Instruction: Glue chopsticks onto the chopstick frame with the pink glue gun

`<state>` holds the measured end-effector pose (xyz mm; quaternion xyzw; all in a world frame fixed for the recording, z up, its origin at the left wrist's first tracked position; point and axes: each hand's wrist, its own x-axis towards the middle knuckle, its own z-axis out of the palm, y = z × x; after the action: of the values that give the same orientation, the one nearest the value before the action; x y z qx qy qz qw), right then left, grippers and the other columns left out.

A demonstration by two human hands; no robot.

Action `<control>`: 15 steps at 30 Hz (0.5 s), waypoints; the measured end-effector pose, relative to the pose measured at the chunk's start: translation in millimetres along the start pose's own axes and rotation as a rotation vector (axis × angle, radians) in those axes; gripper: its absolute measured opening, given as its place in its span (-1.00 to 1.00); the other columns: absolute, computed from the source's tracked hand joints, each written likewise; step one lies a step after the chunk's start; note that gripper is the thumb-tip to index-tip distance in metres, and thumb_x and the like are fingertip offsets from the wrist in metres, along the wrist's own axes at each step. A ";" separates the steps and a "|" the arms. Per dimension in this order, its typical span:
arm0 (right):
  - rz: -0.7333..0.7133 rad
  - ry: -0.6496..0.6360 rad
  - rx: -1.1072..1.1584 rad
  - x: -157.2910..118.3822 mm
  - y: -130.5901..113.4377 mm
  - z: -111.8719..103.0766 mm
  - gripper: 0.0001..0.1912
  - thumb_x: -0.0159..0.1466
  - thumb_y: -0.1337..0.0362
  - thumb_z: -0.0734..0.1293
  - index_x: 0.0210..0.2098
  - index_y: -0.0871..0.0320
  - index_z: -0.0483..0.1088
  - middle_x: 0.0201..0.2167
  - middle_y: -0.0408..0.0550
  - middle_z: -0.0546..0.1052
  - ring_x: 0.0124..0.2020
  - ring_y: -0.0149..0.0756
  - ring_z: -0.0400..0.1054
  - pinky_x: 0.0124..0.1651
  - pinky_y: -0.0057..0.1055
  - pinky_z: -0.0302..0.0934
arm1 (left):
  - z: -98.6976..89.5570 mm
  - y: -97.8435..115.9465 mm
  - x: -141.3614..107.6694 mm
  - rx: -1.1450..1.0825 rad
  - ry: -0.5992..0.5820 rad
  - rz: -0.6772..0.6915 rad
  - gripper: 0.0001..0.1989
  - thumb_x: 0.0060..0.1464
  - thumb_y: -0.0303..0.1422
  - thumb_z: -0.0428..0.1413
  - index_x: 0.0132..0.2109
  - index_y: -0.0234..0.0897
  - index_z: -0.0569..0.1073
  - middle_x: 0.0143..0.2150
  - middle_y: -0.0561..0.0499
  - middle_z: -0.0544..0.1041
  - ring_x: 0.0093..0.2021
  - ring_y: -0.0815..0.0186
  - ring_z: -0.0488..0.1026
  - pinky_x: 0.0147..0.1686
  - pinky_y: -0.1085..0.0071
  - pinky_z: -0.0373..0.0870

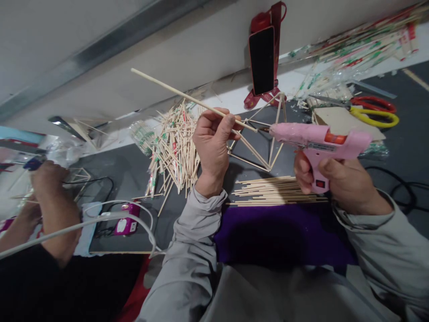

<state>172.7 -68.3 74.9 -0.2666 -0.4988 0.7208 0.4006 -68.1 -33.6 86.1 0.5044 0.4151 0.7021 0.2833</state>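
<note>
A long wooden stick (174, 91) is pinched between the thumb and fingers of my left hand (214, 136), slanting up to the left. My right hand (342, 179) is wrapped round the handle of a pink glue gun (301, 135), whose nozzle points left at the stick's lower right end. Whether the nozzle touches the stick is too small to tell. Behind my left hand stands an open frame of glued sticks (277, 118) on the dark table. A row of loose sticks (268, 190) lies nearer to me, beside a purple cloth (284, 232).
A heap of sticks (179, 147) lies left of my left hand. A phone (262, 61) leans at the back. Scissors (373, 112) rest on a box at the right. Another person's arm (56, 201) works at the far left, near a purple power strip (127, 219) and white cable.
</note>
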 end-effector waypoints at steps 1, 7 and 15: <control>0.003 0.002 0.002 0.2 -0.1 0.5 -0.64 0.21 -0.05 0.45 -0.36 0.13 0.44 -0.56 -0.12 0.37 -0.61 -0.38 0.29 -0.61 -0.43 0.19 | 0.0 0.0 0.0 0.004 -0.003 -0.001 -0.68 0.11 -0.09 0.32 -0.18 -0.21 0.47 -0.31 0.04 0.61 -0.39 0.40 0.58 -0.56 0.58 0.45; 0.014 0.006 0.018 0.1 -1.2 2.1 -0.61 0.19 -0.05 0.46 -0.39 0.16 0.43 -0.57 -0.14 0.35 -0.60 -0.43 0.28 -0.60 -0.48 0.21 | 0.1 0.3 1.0 -0.028 -0.020 0.005 -0.66 0.10 -0.06 0.32 -0.19 -0.21 0.48 -0.30 0.04 0.61 -0.40 0.42 0.57 -0.56 0.60 0.43; 0.054 0.021 0.047 -2.3 -1.9 0.0 -0.52 0.13 -0.16 0.45 -0.40 0.16 0.44 -0.57 -0.14 0.37 -0.63 -0.37 0.32 -0.61 -0.44 0.15 | -3.2 -5.7 2.8 0.018 -0.052 0.022 -0.65 0.14 -0.05 0.28 -0.11 -0.20 0.47 -0.25 0.01 0.63 -0.37 0.41 0.57 -0.56 0.61 0.43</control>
<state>174.6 -69.9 76.7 -0.2781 -0.4700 0.7402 0.3922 -72.2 -29.4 82.0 0.5294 0.4083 0.6882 0.2819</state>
